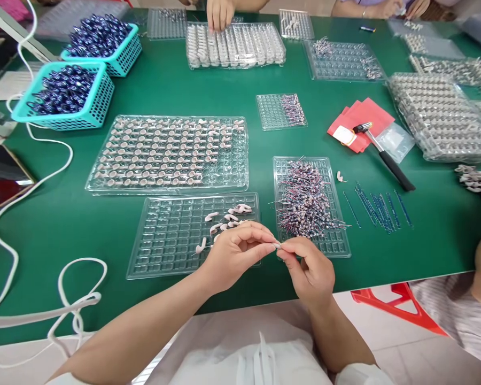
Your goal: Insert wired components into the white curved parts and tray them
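My left hand (238, 251) and my right hand (311, 270) meet fingertip to fingertip, both closed in a pinch on a small white earbud shell (277, 246). Most of the shell is hidden by the fingers. Under my left hand lies a clear tray (172, 235) with several loose white earbud shells (211, 216) at its right end. Beside my right hand, another clear tray (340, 243) bears a heap of tiny wired parts (304, 198) with thin red and blue leads.
A tray of earbud shells in rows (156, 152) lies farther back. Blue baskets (100, 96) of dark coiled cables stand at left. A hammer (388, 160), red pouches (369, 120) and blue strips (379, 211) lie right. Across the table, a co-worker's hand (220, 13) touches a stacked tray.
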Action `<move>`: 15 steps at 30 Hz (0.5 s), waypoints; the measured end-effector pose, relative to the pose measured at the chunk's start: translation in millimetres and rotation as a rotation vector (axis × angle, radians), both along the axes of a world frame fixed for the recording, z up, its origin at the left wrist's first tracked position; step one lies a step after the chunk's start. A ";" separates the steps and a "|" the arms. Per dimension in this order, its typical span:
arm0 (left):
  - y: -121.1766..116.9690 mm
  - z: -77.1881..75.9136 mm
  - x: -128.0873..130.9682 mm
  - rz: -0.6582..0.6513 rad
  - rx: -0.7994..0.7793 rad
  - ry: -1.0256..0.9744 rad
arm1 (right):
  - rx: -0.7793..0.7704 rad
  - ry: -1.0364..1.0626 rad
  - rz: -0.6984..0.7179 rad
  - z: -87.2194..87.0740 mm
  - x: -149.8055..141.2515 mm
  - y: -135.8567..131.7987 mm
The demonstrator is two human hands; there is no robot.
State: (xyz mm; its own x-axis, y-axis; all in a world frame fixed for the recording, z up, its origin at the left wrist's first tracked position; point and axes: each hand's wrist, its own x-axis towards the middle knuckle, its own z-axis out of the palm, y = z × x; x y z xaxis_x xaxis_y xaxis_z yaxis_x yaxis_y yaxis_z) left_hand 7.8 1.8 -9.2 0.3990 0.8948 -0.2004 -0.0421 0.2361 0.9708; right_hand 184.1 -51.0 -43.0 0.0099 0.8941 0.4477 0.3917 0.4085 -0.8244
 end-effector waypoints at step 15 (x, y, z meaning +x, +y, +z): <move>-1.7 0.3 -0.1 0.015 -0.049 -0.076 | -0.060 0.062 -0.007 0.8 4.0 -0.4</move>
State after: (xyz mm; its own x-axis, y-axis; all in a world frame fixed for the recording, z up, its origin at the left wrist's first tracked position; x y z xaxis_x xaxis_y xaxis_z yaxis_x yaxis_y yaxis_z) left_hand 7.8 0.1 -8.9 0.4017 0.8904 -0.2140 -0.1189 0.2825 0.9519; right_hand 188.1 -51.4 -42.2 0.0421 0.9190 0.3919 0.3418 0.3553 -0.8700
